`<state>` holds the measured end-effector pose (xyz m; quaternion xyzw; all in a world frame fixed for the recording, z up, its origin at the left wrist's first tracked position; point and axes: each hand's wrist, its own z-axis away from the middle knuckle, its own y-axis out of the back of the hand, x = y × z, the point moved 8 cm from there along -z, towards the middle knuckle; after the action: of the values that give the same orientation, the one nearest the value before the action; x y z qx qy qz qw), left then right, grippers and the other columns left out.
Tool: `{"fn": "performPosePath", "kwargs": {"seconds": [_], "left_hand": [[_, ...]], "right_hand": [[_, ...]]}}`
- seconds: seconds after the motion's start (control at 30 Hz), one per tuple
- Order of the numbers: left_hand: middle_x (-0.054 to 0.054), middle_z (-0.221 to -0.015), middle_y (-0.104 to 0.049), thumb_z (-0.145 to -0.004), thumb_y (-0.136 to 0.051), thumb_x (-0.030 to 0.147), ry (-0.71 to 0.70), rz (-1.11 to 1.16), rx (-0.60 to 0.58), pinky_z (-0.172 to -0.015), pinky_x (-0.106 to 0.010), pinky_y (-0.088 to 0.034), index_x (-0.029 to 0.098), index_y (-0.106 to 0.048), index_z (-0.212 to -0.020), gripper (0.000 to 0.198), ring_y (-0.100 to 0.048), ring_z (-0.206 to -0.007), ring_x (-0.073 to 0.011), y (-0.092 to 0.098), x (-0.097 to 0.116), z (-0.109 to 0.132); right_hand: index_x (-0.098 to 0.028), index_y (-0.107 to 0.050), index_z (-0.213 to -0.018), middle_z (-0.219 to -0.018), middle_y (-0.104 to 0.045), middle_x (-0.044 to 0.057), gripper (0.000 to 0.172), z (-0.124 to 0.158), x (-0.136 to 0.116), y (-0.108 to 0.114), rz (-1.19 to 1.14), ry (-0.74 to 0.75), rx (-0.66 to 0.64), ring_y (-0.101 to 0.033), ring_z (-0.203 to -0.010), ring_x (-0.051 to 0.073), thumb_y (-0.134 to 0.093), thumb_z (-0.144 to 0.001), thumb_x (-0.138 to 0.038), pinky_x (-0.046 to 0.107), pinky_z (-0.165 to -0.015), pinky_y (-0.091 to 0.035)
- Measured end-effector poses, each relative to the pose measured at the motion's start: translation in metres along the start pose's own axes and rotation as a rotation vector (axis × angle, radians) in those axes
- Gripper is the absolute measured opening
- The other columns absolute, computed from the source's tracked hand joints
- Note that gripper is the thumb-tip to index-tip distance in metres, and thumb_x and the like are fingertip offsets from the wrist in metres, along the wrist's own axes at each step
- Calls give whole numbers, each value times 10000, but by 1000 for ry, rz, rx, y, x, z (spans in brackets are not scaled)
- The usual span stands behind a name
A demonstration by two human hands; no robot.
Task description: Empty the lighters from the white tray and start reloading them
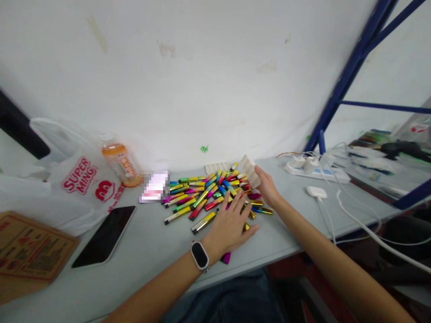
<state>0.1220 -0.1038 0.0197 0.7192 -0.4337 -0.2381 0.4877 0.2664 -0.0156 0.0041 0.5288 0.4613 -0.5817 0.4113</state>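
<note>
A heap of shiny coloured stick-shaped devices (205,194) lies in the middle of the grey table (148,251). My left hand (230,223), with a white watch on the wrist, lies flat on the near right part of the heap, fingers stretched out. My right hand (267,186) is closed on a white ridged tray (251,170), held tilted at the far right edge of the heap. A second white tray (217,167) lies flat behind the heap by the wall. One purple stick (225,258) pokes out near the table's front edge under my left wrist.
A dark phone (104,235) lies left of the heap, with a cardboard box (30,249) further left. A white plastic bag (81,184) and an orange drink bottle (121,166) stand at the back left. A power strip (316,169), white charger (316,192) and cables lie right.
</note>
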Motion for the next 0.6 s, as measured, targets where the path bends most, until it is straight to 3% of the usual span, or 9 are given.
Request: {"fn": "performPosePath", "kwargs": {"seconds": [0.1, 0.27, 0.4, 0.5, 0.6], "left_hand": [[-126, -1467, -525, -981, -385, 531, -60, 0, 1, -1238, -533, -174, 194, -554, -1347, 525, -336, -1471, -278, 6, -5, -6], [-100, -1351, -597, -993, -421, 415, -38, -16, 79, -1175, -480, -320, 198, -595, -1241, 372, -490, -1322, -250, 28, -26, -5], [-125, -1363, -559, -942, -477, 227, 134, -85, 217, -1104, -480, -402, 188, -548, -1296, 363, -494, -1287, -269, 59, -84, 2], [-142, -1485, -435, -848, -617, 233, 172, -94, 143, -1103, -496, -412, 191, -451, -1390, 568, -433, -1347, -304, 69, -133, 4], [-146, -1506, -392, -812, -661, 251, 208, -66, 85, -1099, -521, -420, 210, -403, -1396, 639, -422, -1363, -307, 76, -175, 5]], "right_hand": [[-142, -598, -1240, -993, -752, 115, 451, -1, -4, -4, -154, -7, -7, -723, -861, 234, -449, -962, -464, 297, -606, -560], [-139, -591, -1210, -984, -756, 134, 443, -3, -5, -26, -299, -195, -184, -729, -752, 200, -345, -1008, -448, 238, -482, -518], [-154, -602, -1177, -924, -758, 127, 463, -12, -4, -53, -235, -336, -298, -718, -684, 219, -351, -984, -491, 248, -423, -491], [-164, -610, -1136, -830, -748, 100, 432, -28, -2, -86, -163, -395, -359, -683, -617, 203, -391, -957, -491, 243, -407, -473], [-165, -615, -1072, -740, -720, 75, 391, -49, 3, -124, -118, -426, -390, -634, -560, 174, -399, -949, -467, 239, -428, -475]]}}
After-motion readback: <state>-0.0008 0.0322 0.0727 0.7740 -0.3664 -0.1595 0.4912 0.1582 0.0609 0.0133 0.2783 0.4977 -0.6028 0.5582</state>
